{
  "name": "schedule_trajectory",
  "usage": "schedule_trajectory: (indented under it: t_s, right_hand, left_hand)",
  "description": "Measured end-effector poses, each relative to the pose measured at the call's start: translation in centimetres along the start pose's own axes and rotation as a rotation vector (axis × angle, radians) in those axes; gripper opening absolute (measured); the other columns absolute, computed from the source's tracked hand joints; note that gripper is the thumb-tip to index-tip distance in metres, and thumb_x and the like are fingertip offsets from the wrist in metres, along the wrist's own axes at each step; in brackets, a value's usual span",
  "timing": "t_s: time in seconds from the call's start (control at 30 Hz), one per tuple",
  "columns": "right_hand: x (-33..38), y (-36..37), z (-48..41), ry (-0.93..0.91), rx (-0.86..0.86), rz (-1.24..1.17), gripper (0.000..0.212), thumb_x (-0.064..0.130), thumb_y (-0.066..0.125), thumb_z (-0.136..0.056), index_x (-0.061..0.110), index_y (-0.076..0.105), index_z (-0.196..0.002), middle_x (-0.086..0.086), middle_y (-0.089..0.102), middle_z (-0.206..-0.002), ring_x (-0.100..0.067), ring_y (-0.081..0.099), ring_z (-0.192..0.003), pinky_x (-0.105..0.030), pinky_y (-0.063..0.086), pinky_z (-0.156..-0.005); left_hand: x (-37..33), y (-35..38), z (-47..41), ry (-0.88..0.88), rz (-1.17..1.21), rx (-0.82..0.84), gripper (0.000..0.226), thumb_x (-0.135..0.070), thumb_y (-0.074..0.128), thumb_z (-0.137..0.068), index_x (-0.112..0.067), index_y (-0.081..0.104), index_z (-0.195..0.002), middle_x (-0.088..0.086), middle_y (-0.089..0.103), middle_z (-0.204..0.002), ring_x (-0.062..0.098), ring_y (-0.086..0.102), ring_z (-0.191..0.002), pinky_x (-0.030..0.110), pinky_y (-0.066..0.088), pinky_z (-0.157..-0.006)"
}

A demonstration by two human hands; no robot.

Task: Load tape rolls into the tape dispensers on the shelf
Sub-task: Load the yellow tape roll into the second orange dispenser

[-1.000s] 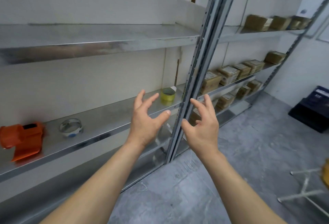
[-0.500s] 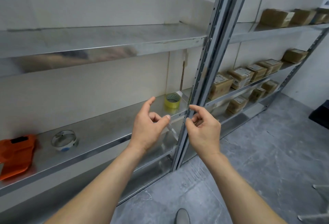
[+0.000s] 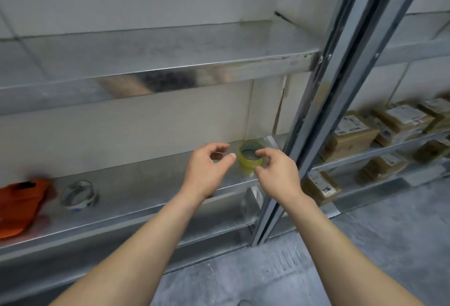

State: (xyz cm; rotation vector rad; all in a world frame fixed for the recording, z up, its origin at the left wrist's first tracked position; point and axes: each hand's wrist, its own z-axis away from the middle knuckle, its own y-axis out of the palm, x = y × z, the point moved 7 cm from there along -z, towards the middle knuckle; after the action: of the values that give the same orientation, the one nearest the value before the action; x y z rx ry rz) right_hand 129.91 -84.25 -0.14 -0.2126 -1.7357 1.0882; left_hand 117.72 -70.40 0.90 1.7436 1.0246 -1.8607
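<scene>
On the shelf (image 3: pixel 146 184) lies a translucent yellow tape roll (image 3: pixel 246 161) (flat); left hand (image 3: pixel 207 171) released, right hand (image 3: pixel 277 174) unclear.

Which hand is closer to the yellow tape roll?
Right. The right hand is at the right edge of the yellow tape roll, fingertips overlapping it. The left hand hovers left of it, apart.
</scene>
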Motion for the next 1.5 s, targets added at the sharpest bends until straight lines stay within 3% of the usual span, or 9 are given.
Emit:
schedule_trajectory:
  t_s: [0.23,0.63,0.73,0.9,0.97,1.1,1.3,1.37,1.5]
  right_hand:
    - [-3.5,4.3,-6.1,0.018,0.344,0.243,0.054,0.013,0.055,-0.087,0.026,0.052,-0.140,-0.004,0.062,-0.136,-0.030,0.058,-0.122,-0.037,0.050,-0.096]
    - [-6.5,10.7,-10.3,0.029,0.614,0.378,0.043,0.014,0.060,-0.087,0.018,0.056,-0.130,-0.010,0.066,-0.119,-0.032,0.064,-0.106,-0.038,0.055,-0.088]
    - [-5.9,11.2,-10.9,0.111,0.545,0.241,0.033,0.015,0.061,-0.089,0.017,0.067,-0.122,-0.010,0.069,-0.118,-0.031,0.065,-0.107,-0.035,0.054,-0.089]
    - [-3.3,11.6,-10.8,0.331,0.430,-0.321,0.006,0.009,0.072,-0.065,0.007,0.072,-0.071,-0.015,0.065,-0.064,-0.030,0.061,-0.061,-0.051,0.056,-0.063]
    - [-1.9,11.3,-11.3,0.190,0.412,-0.161,0.007,0.011,0.066,-0.070,0.010,0.072,-0.073,-0.015,0.071,-0.077,-0.034,0.067,-0.076,-0.047,0.056,-0.075]
    - [-1.0,11.8,-10.7,-0.114,0.506,0.288,0.041,0.011,0.057,-0.082,0.025,0.068,-0.120,-0.005,0.069,-0.123,-0.030,0.064,-0.112,-0.031,0.053,-0.091]
    - [-3.9,14.3,-8.8,-0.195,0.608,0.540,0.028,0.013,0.060,-0.083,0.022,0.067,-0.108,-0.008,0.071,-0.114,-0.032,0.066,-0.107,-0.033,0.053,-0.082]
    - [-4.0,14.6,-9.0,-0.113,0.553,0.384,0.027,0.011,0.060,-0.082,0.019,0.071,-0.106,-0.011,0.073,-0.108,-0.034,0.067,-0.102,-0.033,0.053,-0.080]
    - [-1.9,14.3,-8.9,0.353,0.531,-0.601,0.012,0.006,0.059,-0.092,0.010,0.068,-0.085,-0.013,0.062,-0.063,-0.023,0.054,-0.046,-0.031,0.041,-0.046]
  left_hand:
    - [0.7,1.6,-3.3,-0.102,-0.069,-0.032,0.043,-0.040,0.067,-0.067,-0.018,0.071,-0.104,-0.007,0.068,-0.094,0.013,0.060,-0.086,0.025,0.048,-0.083]
    - [3.1,0.5,-6.0,-0.202,-0.135,-0.059,0.026,-0.017,0.071,-0.086,-0.009,0.069,-0.110,0.000,0.067,-0.099,0.011,0.061,-0.089,0.019,0.044,-0.084]
    - [3.8,0.3,-6.4,-0.231,-0.124,-0.082,0.027,-0.018,0.072,-0.086,-0.009,0.069,-0.111,0.003,0.069,-0.103,0.014,0.063,-0.094,0.020,0.046,-0.084]
    - [5.2,0.5,-6.9,-0.313,-0.102,-0.137,0.032,-0.028,0.072,-0.086,-0.012,0.068,-0.114,0.004,0.069,-0.113,0.015,0.063,-0.105,0.022,0.043,-0.084]
    - [5.9,0.6,-6.9,-0.353,-0.110,-0.149,0.038,-0.027,0.071,-0.086,-0.010,0.066,-0.119,0.005,0.066,-0.122,0.016,0.061,-0.111,0.022,0.041,-0.086]
    - [7.6,0.3,-6.5,-0.441,-0.115,-0.168,0.041,-0.022,0.069,-0.087,-0.007,0.063,-0.125,0.007,0.063,-0.130,0.018,0.059,-0.117,0.020,0.040,-0.086]
    - [8.8,0.4,-5.8,-0.491,-0.132,-0.151,0.038,-0.018,0.067,-0.088,-0.006,0.062,-0.125,0.008,0.063,-0.129,0.016,0.058,-0.112,0.019,0.038,-0.086]
    - [8.6,0.4,-5.8,-0.485,-0.128,-0.149,0.038,-0.016,0.066,-0.089,-0.005,0.062,-0.125,0.009,0.063,-0.129,0.015,0.057,-0.109,0.018,0.038,-0.087]
    - [8.1,-0.1,-6.1,-0.479,-0.120,-0.167,0.038,-0.019,0.068,-0.085,-0.007,0.065,-0.121,0.009,0.066,-0.124,0.021,0.060,-0.114,0.022,0.041,-0.086]
